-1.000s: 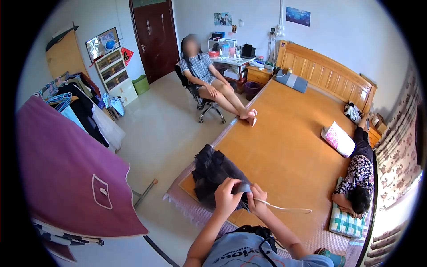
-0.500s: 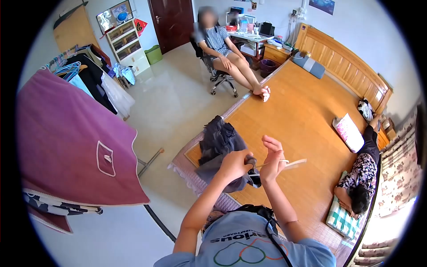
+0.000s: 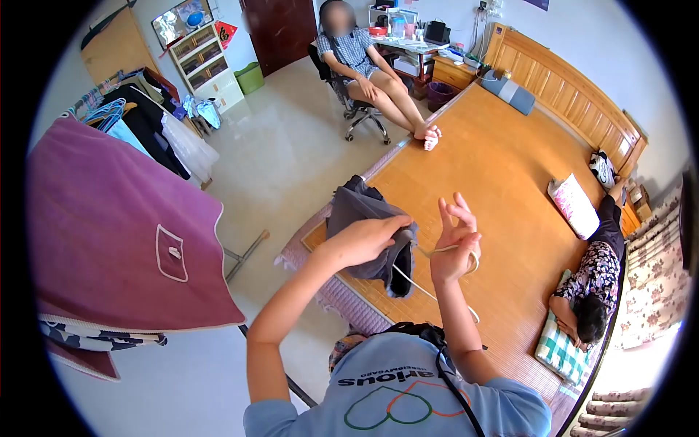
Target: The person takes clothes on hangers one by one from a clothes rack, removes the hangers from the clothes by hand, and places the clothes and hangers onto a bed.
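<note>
Hands [image 3: 373, 237] hold cloth [image 3: 352, 204] and cord [image 3: 416, 282]; green bin [image 3: 250, 78] beside drawers [image 3: 207, 67].

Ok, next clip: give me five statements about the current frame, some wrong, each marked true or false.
1. The left hand grips the dark grey cloth. True.
2. The right hand is pressed against that cloth. False: the right hand is apart from it, with a pale cord looped about it.
3. The seated person has bare feet up at the edge of the bed. True.
4. The bin beside the cabinet is red. False: the bin is green.
5. The checked pillow is green and white. True.
</note>
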